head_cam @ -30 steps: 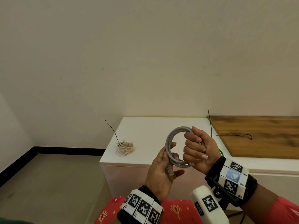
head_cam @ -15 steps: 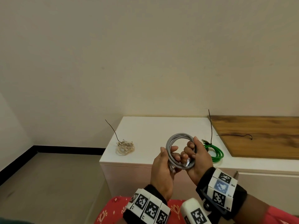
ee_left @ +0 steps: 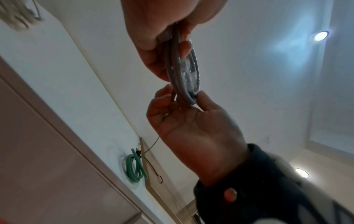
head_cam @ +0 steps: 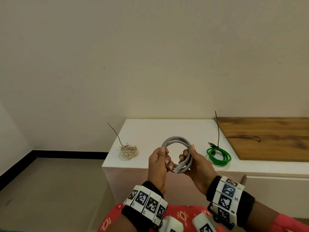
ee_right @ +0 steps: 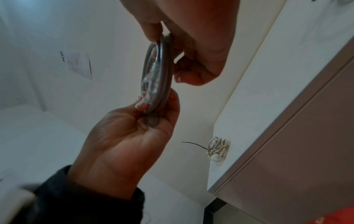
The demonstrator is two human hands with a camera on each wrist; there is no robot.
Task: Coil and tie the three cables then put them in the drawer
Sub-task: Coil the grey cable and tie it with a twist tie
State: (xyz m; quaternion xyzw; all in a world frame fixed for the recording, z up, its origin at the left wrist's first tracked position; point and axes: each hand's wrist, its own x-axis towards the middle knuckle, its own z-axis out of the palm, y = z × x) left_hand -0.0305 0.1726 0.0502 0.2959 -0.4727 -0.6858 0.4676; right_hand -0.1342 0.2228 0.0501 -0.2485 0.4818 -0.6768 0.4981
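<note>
I hold a coiled grey cable (head_cam: 176,141) upright in front of the cabinet. My left hand (head_cam: 165,158) pinches its left side, thumb on top. The coil's right side sits in the grip of my right hand (head_cam: 187,153), near the clear plug end (head_cam: 178,168). The left wrist view shows the grey coil (ee_left: 180,75) edge-on between both hands; so does the right wrist view, coil (ee_right: 162,68). A beige cable bundle (head_cam: 129,151) with a black tie lies on the left of the cabinet top. On the right lies a green coil (head_cam: 218,155), also tied.
The white cabinet top (head_cam: 167,131) lies ahead, with a wooden board (head_cam: 270,139) on its right part. A loose black tie (head_cam: 242,137) rests on the board. A closed drawer front (head_cam: 275,190) is below on the right. Floor stretches to the left.
My right hand left its fist grip at the coil's top and now holds the right side. My left hand took the left side. The green coil came into sight.
</note>
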